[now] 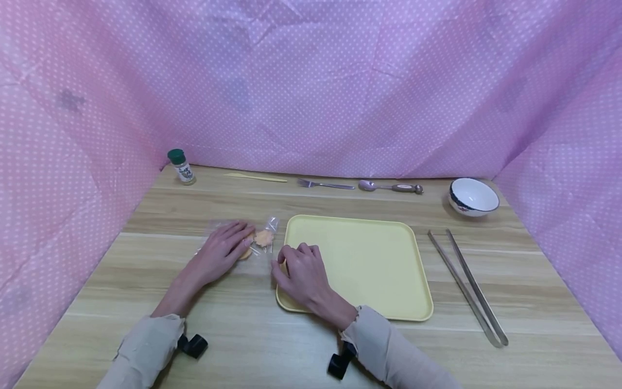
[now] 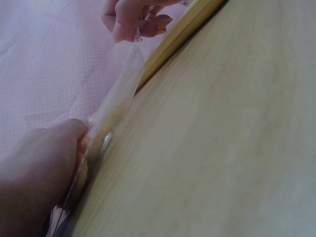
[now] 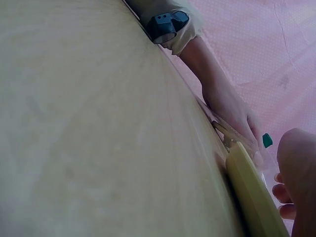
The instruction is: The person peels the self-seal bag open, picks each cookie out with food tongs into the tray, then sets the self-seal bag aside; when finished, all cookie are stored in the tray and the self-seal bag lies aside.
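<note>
A clear plastic bag (image 1: 274, 224) with light-orange, rounded pieces (image 1: 264, 238) inside lies on the table, left of the yellow tray (image 1: 350, 227). My left hand (image 1: 225, 249) rests over the bag's left part, its fingers stretched across and hiding some of the pieces. At the tray's left edge is my right hand (image 1: 303, 275), fingers bent. The left wrist view shows the fingers of that right hand (image 2: 133, 19) pinching a raised corner of the bag (image 2: 123, 89), whose edge is drawn taut towards my left hand (image 2: 44, 168).
Behind lie a yellowish knife (image 1: 255, 177), a fork (image 1: 325, 185) and a spoon (image 1: 389, 187). A green-capped shaker bottle (image 1: 182, 167) stands back left. To the right are a white bowl (image 1: 473, 195) and metal tongs (image 1: 468, 289). A pink dotted curtain (image 1: 311, 86) surrounds the table.
</note>
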`<state>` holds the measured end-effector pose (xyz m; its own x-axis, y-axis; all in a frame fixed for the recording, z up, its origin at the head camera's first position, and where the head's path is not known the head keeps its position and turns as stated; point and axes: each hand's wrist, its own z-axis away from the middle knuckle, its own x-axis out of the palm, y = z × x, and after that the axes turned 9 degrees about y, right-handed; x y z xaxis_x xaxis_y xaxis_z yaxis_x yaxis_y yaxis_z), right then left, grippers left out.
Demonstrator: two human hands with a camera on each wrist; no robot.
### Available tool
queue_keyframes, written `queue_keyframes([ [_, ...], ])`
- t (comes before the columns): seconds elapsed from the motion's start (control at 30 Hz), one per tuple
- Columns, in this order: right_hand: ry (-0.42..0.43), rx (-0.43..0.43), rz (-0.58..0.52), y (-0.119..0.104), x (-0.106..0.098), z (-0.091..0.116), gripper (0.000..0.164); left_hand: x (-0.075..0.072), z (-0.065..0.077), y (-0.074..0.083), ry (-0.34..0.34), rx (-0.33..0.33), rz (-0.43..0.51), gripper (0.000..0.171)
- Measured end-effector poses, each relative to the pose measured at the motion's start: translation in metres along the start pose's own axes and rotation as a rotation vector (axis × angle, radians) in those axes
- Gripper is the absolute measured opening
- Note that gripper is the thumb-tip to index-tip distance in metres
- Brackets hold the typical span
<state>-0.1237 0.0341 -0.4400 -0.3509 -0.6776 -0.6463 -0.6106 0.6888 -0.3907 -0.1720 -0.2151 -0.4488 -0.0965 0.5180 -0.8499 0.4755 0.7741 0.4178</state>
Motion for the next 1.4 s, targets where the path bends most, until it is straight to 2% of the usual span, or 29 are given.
queue_keyframes([
  [0.3, -0.023, 0.03, -0.03, -0.001, 0.001, -0.003, 0.017, 0.001, -0.001, 0.002, 0.005, 0.008, 0.011, 0.048],
  [0.57, -0.024, 0.021, 0.009, -0.005, 0.004, -0.009, 0.02, 0.001, -0.002, 0.003, -0.002, 0.008, 0.002, 0.049],
  [0.83, -0.056, 0.068, 0.044, -0.008, 0.011, -0.017, 0.019, 0.0, -0.001, 0.005, 0.0, 0.009, 0.0, 0.047],
  [1.03, -0.058, 0.064, 0.077, -0.009, 0.012, -0.019, 0.017, -0.001, -0.001, 0.004, 0.016, 0.024, -0.003, 0.046],
  [1.4, -0.049, 0.072, 0.029, -0.006, 0.008, -0.019, 0.015, -0.002, 0.001, 0.002, 0.001, 0.006, -0.003, 0.049],
])
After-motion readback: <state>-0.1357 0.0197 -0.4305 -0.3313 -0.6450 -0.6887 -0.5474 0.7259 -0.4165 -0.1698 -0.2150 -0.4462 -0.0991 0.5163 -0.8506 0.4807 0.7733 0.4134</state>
